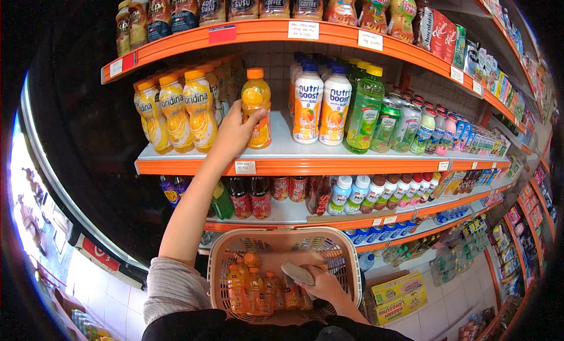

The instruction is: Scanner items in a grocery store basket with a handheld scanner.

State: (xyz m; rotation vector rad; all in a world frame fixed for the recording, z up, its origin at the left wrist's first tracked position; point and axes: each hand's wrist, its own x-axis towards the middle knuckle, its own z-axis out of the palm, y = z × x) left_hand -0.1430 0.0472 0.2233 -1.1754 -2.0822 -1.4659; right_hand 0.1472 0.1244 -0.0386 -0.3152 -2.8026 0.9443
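Observation:
My left hand (238, 131) reaches up to the orange-edged shelf (273, 164) and is closed around an orange drink bottle (258, 138) with an orange cap. The bottle stands upright near the shelf's front, right of a row of Floridina bottles (172, 114). Lower down, my right hand (324, 284) grips a folded grey cloth (297, 272) above a plastic basket (282, 233) with slotted walls. Several orange drink bottles (253, 288) with orange caps fill the basket's left and middle part. What lies beneath the right hand is partly hidden.
White Nutriboost bottles (307, 105), a green bottle (365, 111) and cans (387, 125) line the same shelf to the right. Coffee drink bottles (242, 3) crowd the shelf above. Small milk bottles (341, 195) stand below. A yellow carton (398, 297) sits on the tiled floor.

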